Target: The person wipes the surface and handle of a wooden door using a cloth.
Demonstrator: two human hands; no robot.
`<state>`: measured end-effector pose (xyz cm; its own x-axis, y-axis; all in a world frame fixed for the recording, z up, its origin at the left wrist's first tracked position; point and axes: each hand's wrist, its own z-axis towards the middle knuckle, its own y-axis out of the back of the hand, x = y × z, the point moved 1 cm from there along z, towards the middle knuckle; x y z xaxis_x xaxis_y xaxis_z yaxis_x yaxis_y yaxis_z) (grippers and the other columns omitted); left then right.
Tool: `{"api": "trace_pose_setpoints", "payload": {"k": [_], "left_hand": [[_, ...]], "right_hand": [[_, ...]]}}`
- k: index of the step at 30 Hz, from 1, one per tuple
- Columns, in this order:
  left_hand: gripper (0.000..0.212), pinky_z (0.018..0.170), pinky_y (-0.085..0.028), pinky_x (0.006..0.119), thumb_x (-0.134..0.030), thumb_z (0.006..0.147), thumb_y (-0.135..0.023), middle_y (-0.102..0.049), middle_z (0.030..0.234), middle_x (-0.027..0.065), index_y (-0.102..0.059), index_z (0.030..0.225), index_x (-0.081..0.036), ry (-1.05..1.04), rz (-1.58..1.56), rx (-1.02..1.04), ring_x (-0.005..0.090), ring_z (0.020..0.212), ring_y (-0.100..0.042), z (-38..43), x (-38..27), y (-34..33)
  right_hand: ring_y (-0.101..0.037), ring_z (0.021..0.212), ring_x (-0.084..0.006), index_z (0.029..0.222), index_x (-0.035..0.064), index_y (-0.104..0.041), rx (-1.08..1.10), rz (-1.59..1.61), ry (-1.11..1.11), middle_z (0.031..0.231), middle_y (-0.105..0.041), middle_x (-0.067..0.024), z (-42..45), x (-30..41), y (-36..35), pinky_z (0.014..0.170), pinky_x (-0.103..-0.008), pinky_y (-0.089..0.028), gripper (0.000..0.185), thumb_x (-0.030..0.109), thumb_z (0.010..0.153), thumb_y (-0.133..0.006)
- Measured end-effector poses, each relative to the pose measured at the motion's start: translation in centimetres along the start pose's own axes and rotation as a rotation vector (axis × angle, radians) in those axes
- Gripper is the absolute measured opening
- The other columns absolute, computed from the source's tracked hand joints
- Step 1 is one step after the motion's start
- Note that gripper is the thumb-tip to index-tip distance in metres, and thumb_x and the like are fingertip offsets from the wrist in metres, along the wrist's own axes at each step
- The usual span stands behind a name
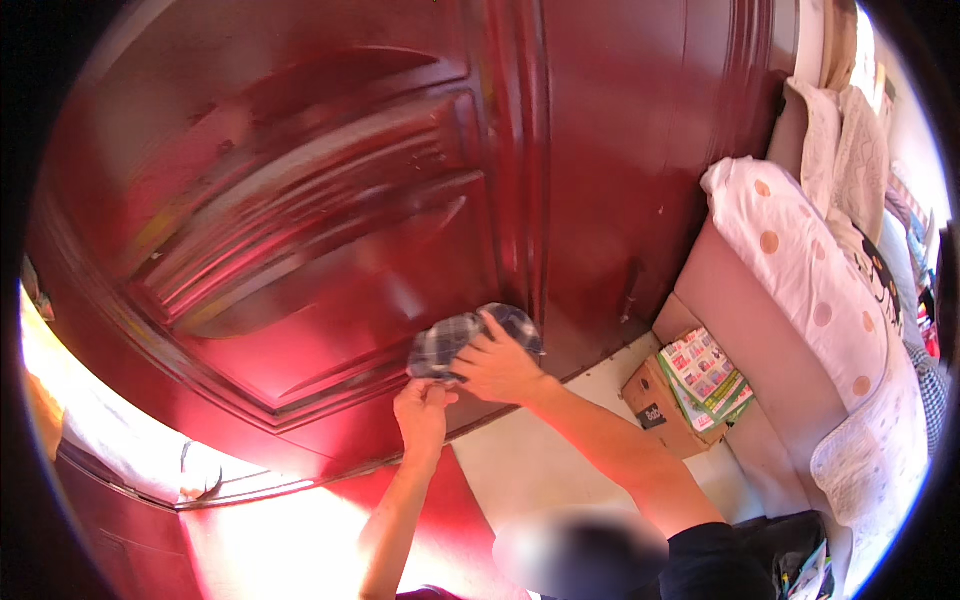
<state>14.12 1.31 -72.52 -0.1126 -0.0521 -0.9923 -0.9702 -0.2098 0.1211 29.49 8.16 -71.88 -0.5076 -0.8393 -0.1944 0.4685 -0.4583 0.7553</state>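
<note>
A dark plaid cloth (444, 346) lies bunched against the lower part of a glossy dark-red panelled door (360, 277). My right hand (496, 365) presses on the cloth from the front, its fingers spread over the fabric and hiding its middle. Just below and to the left, my left hand (421, 420) has thumb and fingertips pinched together at the cloth's lower left edge. Both forearms reach up from the bottom of the view.
At right, a cardboard box (651, 401) with printed leaflets (705, 367) on top sits beside a pink sofa (757, 300) draped with a dotted cover (806, 262). Bright light falls across the red mat (457, 517) and pale floor (525, 465). A blurred rounded shape covers the bottom middle.
</note>
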Motion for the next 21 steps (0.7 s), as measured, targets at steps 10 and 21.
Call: {"api": "trace_pose_setpoints", "payload": {"k": [10, 21], "left_hand": [[0.022, 0.076, -0.049, 0.026, 0.005, 0.087, -0.047, -0.063, 0.097, 0.0088, -0.057, 0.106, -0.001, -0.375, -0.311, -0.200, 0.0138, 0.078, -0.063, -1.9, -8.2, 2.4], [0.007, 0.063, -0.044, 0.020, 0.002, 0.088, -0.052, -0.053, 0.078, 0.0001, -0.056, 0.093, -0.002, -0.584, -0.364, -0.466, 0.0069, 0.067, -0.051, -3.1, -13.4, 8.2]], "right_hand": [[-0.041, 0.112, -0.0481, 0.127, 0.0057, -0.048, -0.730, -0.078, -0.500, 0.106, -0.053, -0.0196, 14.7, -2.6, 10.0, 0.099, -0.0686, -0.019, 0.056, 0.028, 0.078, -0.062], [-0.045, 0.118, -0.0351, 0.100, 0.0097, -0.060, -0.337, -0.110, -0.134, 0.117, -0.053, -0.0130, 12.7, -0.6, 8.3, 0.104, -0.0601, -0.026, 0.038, 0.022, 0.066, -0.070]]}}
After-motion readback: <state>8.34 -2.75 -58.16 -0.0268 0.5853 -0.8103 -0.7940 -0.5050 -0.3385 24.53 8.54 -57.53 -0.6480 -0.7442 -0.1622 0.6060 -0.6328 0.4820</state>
